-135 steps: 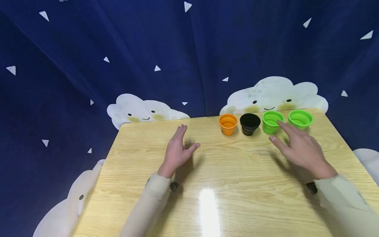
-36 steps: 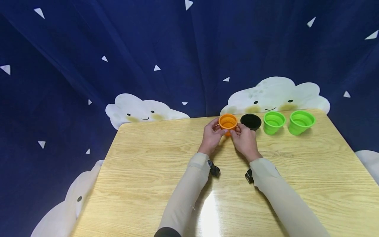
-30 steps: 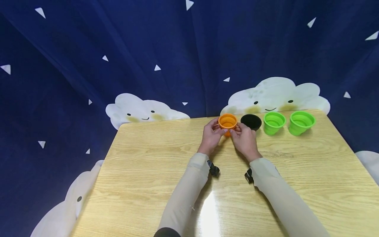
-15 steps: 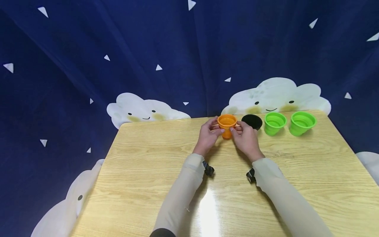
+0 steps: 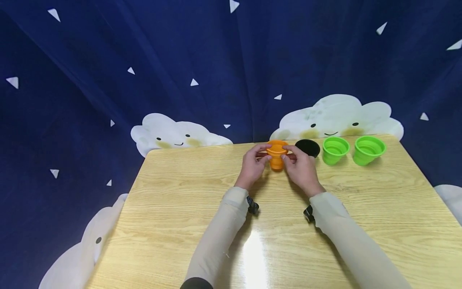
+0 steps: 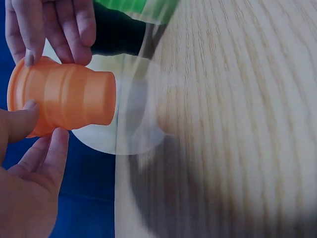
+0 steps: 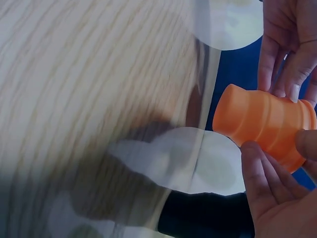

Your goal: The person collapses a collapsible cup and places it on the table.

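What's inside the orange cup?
In the orange cup, only orange inner wall shows. The left hand and right hand cover part of its rim; the bottom can't be made out.

Wooden table [image 5: 173,208], black cup [image 5: 307,148] and two green cups [image 5: 335,152] atop

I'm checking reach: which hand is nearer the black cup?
Right. The right hand is beside the black cup, partly hiding it in the head view; the left hand is farther, its grip on the left of the orange cup.
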`<state>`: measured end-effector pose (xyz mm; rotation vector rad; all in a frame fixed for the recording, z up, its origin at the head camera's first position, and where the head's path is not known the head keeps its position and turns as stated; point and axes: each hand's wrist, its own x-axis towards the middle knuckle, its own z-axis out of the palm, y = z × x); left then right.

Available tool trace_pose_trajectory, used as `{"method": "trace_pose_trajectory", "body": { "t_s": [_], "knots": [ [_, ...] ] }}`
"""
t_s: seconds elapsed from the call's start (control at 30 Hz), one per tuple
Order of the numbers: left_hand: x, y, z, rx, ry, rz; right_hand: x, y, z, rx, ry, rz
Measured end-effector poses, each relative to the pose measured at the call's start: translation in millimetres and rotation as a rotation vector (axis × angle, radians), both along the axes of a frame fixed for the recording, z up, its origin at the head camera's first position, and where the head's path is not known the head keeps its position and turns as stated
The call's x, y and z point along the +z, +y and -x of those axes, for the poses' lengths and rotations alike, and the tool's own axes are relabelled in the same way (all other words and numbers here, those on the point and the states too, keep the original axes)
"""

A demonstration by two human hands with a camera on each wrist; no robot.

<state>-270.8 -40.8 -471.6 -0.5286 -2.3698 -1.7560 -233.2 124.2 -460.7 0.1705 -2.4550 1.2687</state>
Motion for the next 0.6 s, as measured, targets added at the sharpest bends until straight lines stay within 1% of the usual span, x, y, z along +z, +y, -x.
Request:
{"method": "trace_pose_trajectory", "body": {
  "t_s": [0.1, 0.17, 0.2, 0.27, 0.37, 0.43, 0.53, 0.6],
  "knots": [
    [1.4, -1.0, 0.2, 0.017, 0.016, 0.034, 0.4, 0.9, -0.2, 0.005, 0.030, -0.046],
    [3.0, -2.4, 0.5, 0.023, 0.067, 0.089, 1.3, 1.4, -0.4, 0.008, 0.035, -0.060],
    [3.9, -3.4, 0.7, 0.027, 0.104, 0.132, 1.8, 1.6, -0.6, 0.010, 0.035, -0.065],
    [6.1, -6.2, 0.8, 0.037, 0.202, 0.260, 2.5, 1.6, -1.2, 0.014, 0.030, -0.076],
    [9.2, -11.2, 1.3, 0.044, 0.383, 0.459, 2.7, 0.8, -1.8, 0.020, 0.010, -0.084],
    [10.6, -14.5, 1.6, 0.036, 0.503, 0.572, 2.6, 0.5, -2.1, 0.023, -0.004, -0.084],
    [14.5, -18.7, 1.3, 0.001, 0.662, 0.687, 3.2, 0.2, -2.6, 0.030, -0.014, -0.076],
    [18.6, -20.9, 0.7, -0.028, 0.743, 0.743, 4.5, 0.1, -3.4, 0.038, -0.016, -0.074]
  ]
}}
